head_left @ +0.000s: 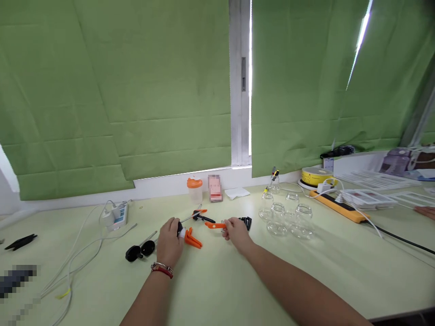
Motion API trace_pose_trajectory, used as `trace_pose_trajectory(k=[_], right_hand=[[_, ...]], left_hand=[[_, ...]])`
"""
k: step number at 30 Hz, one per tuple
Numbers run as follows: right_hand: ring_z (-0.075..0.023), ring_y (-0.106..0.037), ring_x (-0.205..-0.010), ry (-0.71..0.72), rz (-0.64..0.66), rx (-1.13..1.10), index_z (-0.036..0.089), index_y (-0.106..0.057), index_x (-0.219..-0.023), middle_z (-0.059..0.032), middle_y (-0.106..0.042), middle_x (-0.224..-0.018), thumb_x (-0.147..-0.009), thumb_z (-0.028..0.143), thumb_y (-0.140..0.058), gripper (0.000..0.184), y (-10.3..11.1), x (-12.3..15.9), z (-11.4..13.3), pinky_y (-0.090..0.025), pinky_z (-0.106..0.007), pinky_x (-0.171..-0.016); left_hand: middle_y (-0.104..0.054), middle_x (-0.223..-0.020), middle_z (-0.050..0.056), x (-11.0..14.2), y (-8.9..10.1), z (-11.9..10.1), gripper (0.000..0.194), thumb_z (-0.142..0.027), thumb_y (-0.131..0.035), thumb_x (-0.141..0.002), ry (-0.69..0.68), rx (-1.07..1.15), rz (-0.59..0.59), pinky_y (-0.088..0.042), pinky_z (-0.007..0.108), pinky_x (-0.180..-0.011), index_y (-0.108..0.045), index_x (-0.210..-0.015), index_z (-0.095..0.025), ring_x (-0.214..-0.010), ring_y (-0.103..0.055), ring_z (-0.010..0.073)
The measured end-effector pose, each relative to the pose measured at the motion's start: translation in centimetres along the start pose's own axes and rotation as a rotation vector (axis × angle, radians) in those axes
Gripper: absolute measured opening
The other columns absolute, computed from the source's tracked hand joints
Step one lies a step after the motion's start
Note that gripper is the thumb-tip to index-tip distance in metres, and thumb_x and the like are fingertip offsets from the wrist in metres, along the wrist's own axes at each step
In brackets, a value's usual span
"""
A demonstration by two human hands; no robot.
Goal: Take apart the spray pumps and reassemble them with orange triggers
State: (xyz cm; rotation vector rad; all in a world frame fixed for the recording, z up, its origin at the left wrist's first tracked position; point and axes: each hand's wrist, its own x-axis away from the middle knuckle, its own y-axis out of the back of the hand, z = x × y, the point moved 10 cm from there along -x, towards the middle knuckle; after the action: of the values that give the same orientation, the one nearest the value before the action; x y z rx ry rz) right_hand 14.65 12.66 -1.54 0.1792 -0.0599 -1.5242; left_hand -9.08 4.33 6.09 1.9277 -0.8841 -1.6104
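Observation:
My left hand [170, 242], with a bracelet and red band at the wrist, is closed around a part with a black and white body and orange prongs [193, 239]. The fingers hide most of it. A thin metal rod [190, 216] extends beyond the fingertips; whether I hold it too is unclear. My right hand [236, 232] pinches a flat orange plastic piece [214, 225] pointing left. Just behind lies a black and orange tool [203, 217]. Small black pieces [246, 222] sit beyond my right hand. Left of my left hand are two round black pieces [140, 251] with metal rods.
Several clear glass jars [277, 222] stand to the right, one behind holding tools. An orange-lidded cup [195, 190] is at the back. White cables run from a power strip [119, 217] at left. An orange power strip [340, 207] and another person's hand [426, 211] are at right.

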Motion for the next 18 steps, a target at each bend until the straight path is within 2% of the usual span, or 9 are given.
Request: trace_pose_trajectory(k=[4, 8, 11, 15, 18], right_hand=[[-0.0103, -0.053, -0.049, -0.091, -0.029, -0.256, 0.017, -0.051, -0.081, -0.0010, -0.056, -0.062, -0.086, 0.027, -0.046, 0.012, 4.3, 0.2, -1.1, -0.043, -0.023, -0.049], [-0.0086, -0.052, -0.050, -0.172, -0.039, -0.550, 0.016, -0.055, -0.084, -0.0020, -0.058, -0.063, -0.081, 0.017, -0.053, 0.003, 6.9, 0.8, -2.4, -0.045, -0.021, -0.052], [-0.0078, -0.051, -0.049, -0.254, -0.017, -0.783, 0.015, -0.057, -0.082, -0.0024, -0.058, -0.061, -0.080, 0.008, -0.051, 0.010, 6.8, 1.2, -3.3, -0.044, -0.019, -0.048], [-0.0068, -0.050, -0.047, -0.292, 0.024, -0.816, 0.015, -0.057, -0.080, -0.0019, -0.057, -0.058, -0.080, 0.004, -0.048, 0.014, 5.8, 1.4, -3.3, -0.042, -0.017, -0.046], [-0.0067, -0.050, -0.046, -0.324, 0.043, -0.806, 0.014, -0.057, -0.081, -0.0024, -0.057, -0.059, -0.080, 0.004, -0.048, 0.013, 5.2, 1.6, -3.6, -0.042, -0.017, -0.046]], left_hand=[[-0.051, -0.123, 0.008, 0.7, -1.2, -2.6, 0.028, -0.027, -0.040, -0.086, -0.041, 0.216, 0.091, -0.046, 0.032, -0.081, -0.047, -0.112, -0.022, -0.105, -0.054, 0.0220], [-0.057, -0.102, 0.003, 1.3, -2.5, -5.1, 0.023, -0.020, -0.044, -0.080, -0.074, 0.380, 0.206, -0.045, 0.028, -0.072, -0.046, -0.103, -0.024, -0.083, -0.058, 0.0175], [-0.058, -0.091, 0.001, 1.4, -4.0, -6.5, 0.029, -0.012, -0.045, -0.074, -0.034, 0.466, 0.303, -0.043, 0.026, -0.064, -0.046, -0.101, -0.024, -0.070, -0.056, 0.0151], [-0.059, -0.086, 0.001, 0.8, -5.7, -8.2, 0.039, -0.004, -0.044, -0.067, -0.028, 0.545, 0.395, -0.041, 0.026, -0.063, -0.048, -0.100, -0.025, -0.072, -0.055, 0.0162], [-0.060, -0.090, 0.002, -0.1, -6.2, -8.8, 0.041, -0.006, -0.048, -0.067, 0.003, 0.627, 0.419, -0.042, 0.026, -0.062, -0.050, -0.104, -0.025, -0.075, -0.056, 0.0173]])
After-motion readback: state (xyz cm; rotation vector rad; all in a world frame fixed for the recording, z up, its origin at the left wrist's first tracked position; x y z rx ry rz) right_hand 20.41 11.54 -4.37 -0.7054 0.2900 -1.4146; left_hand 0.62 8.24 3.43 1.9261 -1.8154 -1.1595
